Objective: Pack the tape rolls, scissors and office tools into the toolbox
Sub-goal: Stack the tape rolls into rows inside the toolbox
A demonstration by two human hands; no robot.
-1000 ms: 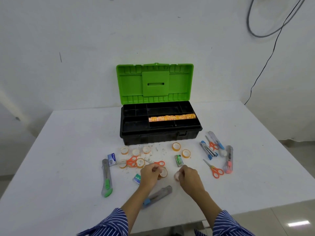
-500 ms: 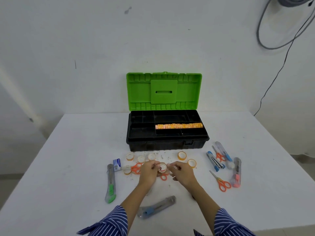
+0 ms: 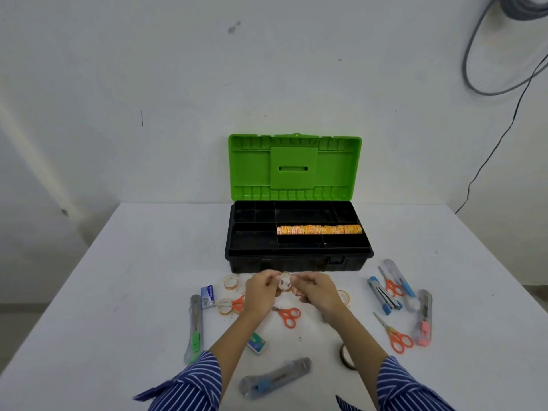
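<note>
The black toolbox (image 3: 298, 261) stands open at the table's middle, its green lid (image 3: 295, 167) upright, with a row of orange tape rolls (image 3: 319, 229) in one long compartment. Just in front of it my left hand (image 3: 262, 292) and my right hand (image 3: 315, 290) together pinch one small tape roll (image 3: 285, 283) held above the table. Loose tape rolls (image 3: 230, 282) lie around the hands, partly hidden. Orange scissors (image 3: 289, 315) lie below the hands, and another pair (image 3: 396, 336) lies to the right.
On the left lie a green-slider utility knife (image 3: 194, 329) and a blue staple box (image 3: 207, 295). To the right are a blue stapler (image 3: 384, 296), a pink-slider knife (image 3: 424, 318) and more scissors (image 3: 390, 284). Near me lie a blue-slider knife (image 3: 275, 378), a small green box (image 3: 257, 343) and a dark tape roll (image 3: 346, 357).
Both hands have risen from the table and moved toward the toolbox, coming together on the small tape roll. The view has tilted so the toolbox sits lower in frame.
</note>
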